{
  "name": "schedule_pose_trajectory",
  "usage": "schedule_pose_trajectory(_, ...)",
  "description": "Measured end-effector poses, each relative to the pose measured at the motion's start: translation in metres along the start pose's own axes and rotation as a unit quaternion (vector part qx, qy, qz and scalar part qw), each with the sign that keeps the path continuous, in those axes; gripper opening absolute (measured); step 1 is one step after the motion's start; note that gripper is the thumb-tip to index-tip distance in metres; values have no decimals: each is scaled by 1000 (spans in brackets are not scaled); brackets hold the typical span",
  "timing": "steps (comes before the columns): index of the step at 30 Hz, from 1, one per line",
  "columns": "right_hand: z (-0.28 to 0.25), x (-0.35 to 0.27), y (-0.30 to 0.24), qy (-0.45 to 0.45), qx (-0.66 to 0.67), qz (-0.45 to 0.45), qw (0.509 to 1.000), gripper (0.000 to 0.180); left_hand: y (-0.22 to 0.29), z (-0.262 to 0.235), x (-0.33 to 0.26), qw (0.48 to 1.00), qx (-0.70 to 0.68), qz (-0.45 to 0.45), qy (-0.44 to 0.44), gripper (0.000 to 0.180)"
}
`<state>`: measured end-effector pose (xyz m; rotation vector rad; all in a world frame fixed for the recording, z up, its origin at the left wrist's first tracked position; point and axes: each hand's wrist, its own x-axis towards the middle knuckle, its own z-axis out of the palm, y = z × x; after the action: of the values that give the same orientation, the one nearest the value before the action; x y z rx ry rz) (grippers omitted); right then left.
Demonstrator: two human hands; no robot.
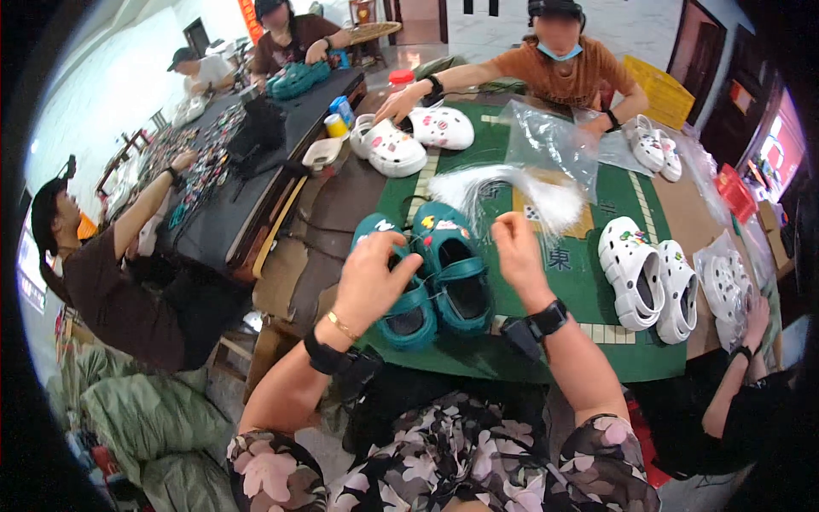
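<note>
Two teal clogs (435,277) sit side by side near the front edge of the green mat (597,290), toes pointing away from the wearer, little charms dotted on their uppers. The left hand (375,273) is down on the left clog of the pair, fingers curled over its strap and heel, a loose steadying grip rather than a hard clamp. The right hand (514,247) hovers just right of the pair, pinched almost shut, thumb to fingertips; whatever it holds is too small to make out, though it sits right under the bundle of clear plastic ties (512,192) fanned out just beyond the clogs. By my reading, this goes best with the shoe pinned flat by that left hand and the pinch kept tight, close to the pair. To the right of the teal clogs stand two white clogs (647,273); beyond them a crumpled clear bag (550,141). Far across the mat from the teal pair, another person's hand (401,102) rests on more white decorated clogs (414,136).
</note>
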<state>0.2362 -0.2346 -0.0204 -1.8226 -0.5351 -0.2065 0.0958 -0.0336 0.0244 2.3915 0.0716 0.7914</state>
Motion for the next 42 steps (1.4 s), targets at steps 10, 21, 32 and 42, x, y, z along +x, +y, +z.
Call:
schedule_pose_trajectory(10,21,-72,-64,-142,-227,-226,936,64,-126,3,-136,982,17,-186,40,35)
schedule_pose_trajectory(21,80,-83,-45,-166,-266,-327,891,41,-108,45,-155,978,168,-106,57,47)
schedule_pose_trajectory(32,48,-76,-20,-171,-161,-288,929,37,-103,29,-130,967,222,-126,13,20)
schedule_pose_trajectory(42,44,-76,-18,-181,-139,-272,935,37,-108,24,-106,970,224,-91,8,14)
